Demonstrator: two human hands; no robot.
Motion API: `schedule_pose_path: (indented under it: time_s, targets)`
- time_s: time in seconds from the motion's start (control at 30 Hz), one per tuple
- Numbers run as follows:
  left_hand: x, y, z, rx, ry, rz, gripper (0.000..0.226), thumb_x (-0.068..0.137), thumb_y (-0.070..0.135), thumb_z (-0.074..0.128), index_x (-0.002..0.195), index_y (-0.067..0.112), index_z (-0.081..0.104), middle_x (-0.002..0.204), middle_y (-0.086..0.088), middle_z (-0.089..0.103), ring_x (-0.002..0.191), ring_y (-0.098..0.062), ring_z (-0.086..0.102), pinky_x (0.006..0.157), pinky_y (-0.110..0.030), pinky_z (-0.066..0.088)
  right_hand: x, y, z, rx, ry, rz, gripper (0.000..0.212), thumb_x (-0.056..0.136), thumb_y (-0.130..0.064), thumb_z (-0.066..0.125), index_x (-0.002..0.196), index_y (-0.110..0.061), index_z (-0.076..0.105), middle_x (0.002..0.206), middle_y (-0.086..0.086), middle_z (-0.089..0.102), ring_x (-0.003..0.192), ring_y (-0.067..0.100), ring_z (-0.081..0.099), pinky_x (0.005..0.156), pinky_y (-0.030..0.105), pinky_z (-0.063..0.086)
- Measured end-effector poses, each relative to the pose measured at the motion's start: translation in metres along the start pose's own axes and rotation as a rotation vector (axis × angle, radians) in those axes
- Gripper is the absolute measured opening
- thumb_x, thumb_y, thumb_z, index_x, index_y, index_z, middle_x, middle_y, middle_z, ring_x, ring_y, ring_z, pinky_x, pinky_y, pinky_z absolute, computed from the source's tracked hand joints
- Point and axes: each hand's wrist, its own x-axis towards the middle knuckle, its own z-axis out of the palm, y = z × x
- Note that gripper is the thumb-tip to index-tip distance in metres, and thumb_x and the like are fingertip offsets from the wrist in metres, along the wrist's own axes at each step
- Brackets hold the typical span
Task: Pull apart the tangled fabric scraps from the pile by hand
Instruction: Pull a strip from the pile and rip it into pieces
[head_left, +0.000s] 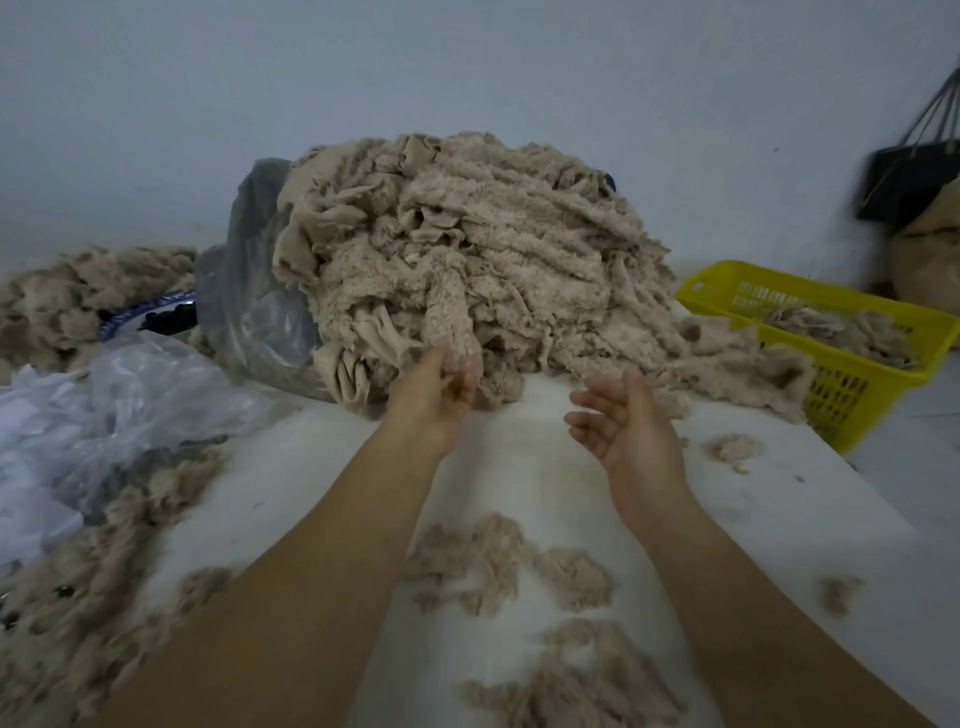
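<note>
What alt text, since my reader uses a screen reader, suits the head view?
The left hand pinches a fluffy beige strip hanging from a pile of fabric scraps on a white surface, while the right hand hovers open beside it. A yellow basket holding more scraps stands right of the pile.

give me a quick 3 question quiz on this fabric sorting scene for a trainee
1. True or false: the right hand is open and holds nothing.
2. What does the left hand pinch? A a fuzzy strip hanging from the fabric pile B a plastic bag C table fluff
3. Fill in: scraps lie in the ____ basket on the right.
Key: 1 true; 2 A; 3 yellow
</note>
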Motion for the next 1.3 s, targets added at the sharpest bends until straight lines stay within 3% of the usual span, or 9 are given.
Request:
schedule_pose_path:
  time_s: [0.1,0.23,0.33,0.6,0.73,0.87,1.03,1.2,1.3]
  targets:
    - [0.016,0.005,0.009,-0.061,0.015,-0.031,0.015,0.1,0.018,0.06,0.107,0.005,0.059,0.095,-0.011,0.063,0.073,-0.013,0.06,0.052,-0.015,0.053,0.0,0.004,-0.001,-0.198,-0.033,-0.021,0.039,0.103,-0.035,0.046,0.094,-0.004,0.067,0.072,0.004,0.071,0.06,0.014,0.066,0.054,0.024,0.054]
    - [0.022,0.006,0.013,0.102,0.048,-0.026,0.017,0.1,0.014,0.059,0.083,0.013,0.059,0.056,0.003,0.057,0.047,-0.004,0.051,0.04,-0.013,0.039,-0.002,0.007,-0.002,-0.254,-0.062,-0.032,0.035,0.103,-0.032,0.048,0.089,-0.007,0.067,0.067,0.001,0.069,0.057,0.013,0.064,0.052,0.023,0.051]
    - [0.012,0.005,0.012,0.386,0.095,0.142,0.026,0.102,0.013,0.053,0.075,0.015,0.053,0.062,0.001,0.047,0.053,-0.008,0.04,0.047,-0.018,0.032,-0.003,0.008,0.0,-0.314,-0.074,-0.045,0.032,0.102,-0.031,0.05,0.087,-0.008,0.067,0.068,0.001,0.068,0.057,0.012,0.063,0.052,0.023,0.05]
    - [-0.06,-0.047,0.001,1.449,-0.619,0.489,0.024,0.099,0.027,0.056,0.076,0.028,0.051,0.075,0.007,0.056,0.062,0.001,0.049,0.06,-0.017,0.039,-0.013,0.002,0.003,-0.337,-0.25,0.096,0.043,0.099,-0.049,0.049,0.1,-0.01,0.068,0.053,-0.001,0.064,0.041,0.006,0.055,0.04,0.019,0.042]
    - [-0.061,-0.047,-0.016,1.387,-0.622,0.367,0.026,0.098,0.027,0.056,0.086,0.005,0.056,0.074,-0.004,0.059,0.063,-0.01,0.048,0.062,-0.027,0.04,-0.02,0.003,0.004,-0.396,-0.254,0.023,0.031,0.101,-0.032,0.054,0.121,-0.008,0.052,0.085,0.029,0.064,0.059,0.041,0.057,0.055,0.045,0.051]
    - [-0.063,-0.043,-0.024,1.113,-0.403,0.355,0.034,0.098,0.046,0.052,0.069,0.031,0.064,0.062,0.017,0.06,0.053,0.004,0.051,0.052,-0.011,0.04,-0.02,0.001,0.007,-0.558,-0.244,-0.203,0.014,0.1,-0.04,0.053,0.092,-0.037,0.063,0.079,-0.019,0.07,0.07,-0.001,0.065,0.06,0.015,0.049]
    - [-0.056,-0.028,-0.027,0.457,-0.342,0.076,0.022,0.092,0.036,0.065,0.086,0.016,0.072,0.076,0.0,0.071,0.064,-0.013,0.064,0.057,-0.025,0.052,-0.037,0.014,0.018,-0.863,-0.645,-0.242,0.015,0.096,-0.049,0.056,0.092,-0.041,0.068,0.083,-0.02,0.072,0.073,-0.005,0.066,0.061,0.011,0.047]
    - [-0.045,-0.014,-0.04,0.008,-0.296,0.007,0.017,0.102,0.024,0.047,0.092,0.013,0.056,0.05,0.007,0.043,0.033,-0.004,0.025,0.035,-0.015,0.021,-0.034,0.018,0.012,-0.94,-0.644,-0.156,0.055,0.082,-0.07,0.052,0.087,-0.016,0.066,0.07,-0.012,0.061,0.062,0.008,0.057,0.059,0.025,0.045]
    - [-0.049,-0.02,-0.042,0.299,-0.273,0.161,0.022,0.103,0.02,0.045,0.083,0.017,0.052,0.051,0.005,0.041,0.037,-0.005,0.028,0.039,-0.017,0.022,-0.032,0.017,0.01,-0.825,-0.519,-0.175,0.069,0.078,-0.077,0.045,0.09,-0.012,0.063,0.072,-0.008,0.061,0.068,0.007,0.059,0.063,0.02,0.047]
